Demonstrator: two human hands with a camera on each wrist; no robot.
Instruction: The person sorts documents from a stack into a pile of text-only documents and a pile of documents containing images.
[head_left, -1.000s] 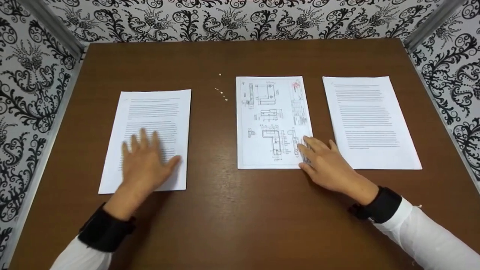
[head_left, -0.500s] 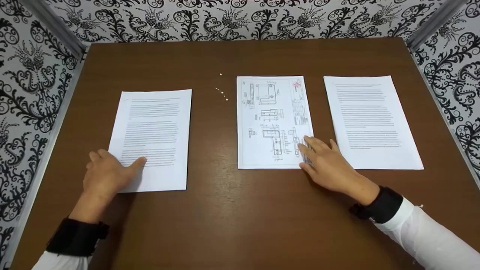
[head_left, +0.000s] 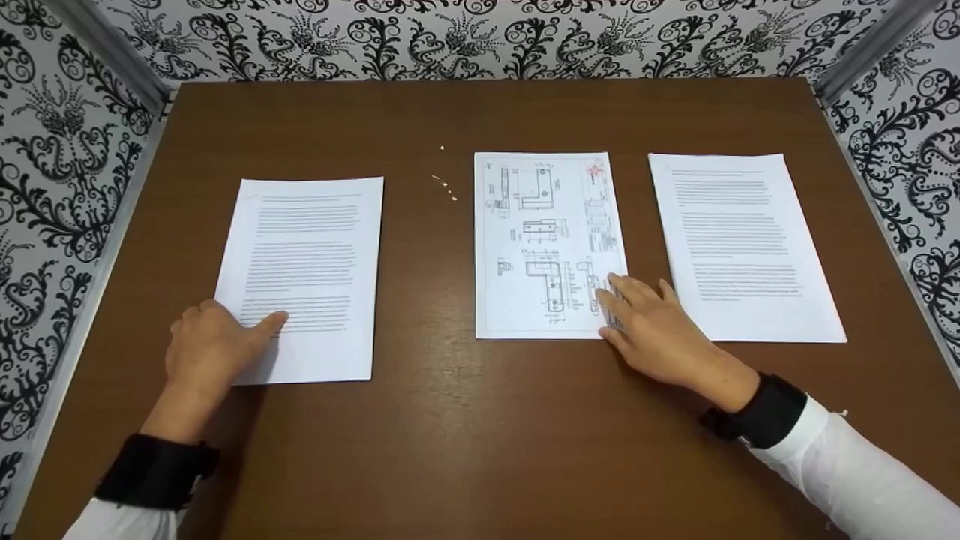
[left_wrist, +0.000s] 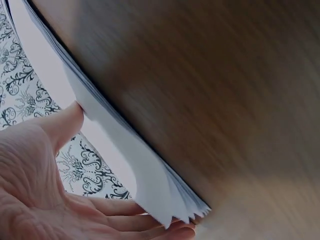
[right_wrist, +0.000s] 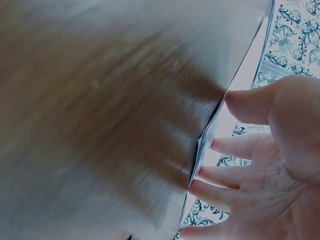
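On the left lies a stack of printed paper (head_left: pixel 315 262). My left hand (head_left: pixel 210 345) grips its near-left corner, thumb on the top sheet and the other fingers at the left edge. In the left wrist view the sheets (left_wrist: pixel 117 160) fan out slightly between thumb and fingers. A stack topped by a technical drawing (head_left: pixel 517 300) lies right of the middle. Its near-right corner is touched by my right hand (head_left: pixel 660 334), with the fingers extended over it; the right wrist view shows the fingertips (right_wrist: pixel 215 145) along the stack's edge.
Another stack of printed sheets (head_left: pixel 739 247) lies at the right, beside my right hand. Small pale flecks (head_left: pixel 445 185) are scattered on the brown table (head_left: pixel 450 450). Patterned panels (head_left: pixel 480 41) stand behind and at both sides.
From lying spread over the left stack, my left hand has moved left and toward me to its near-left corner, taking hold there. My right hand has stayed in place.
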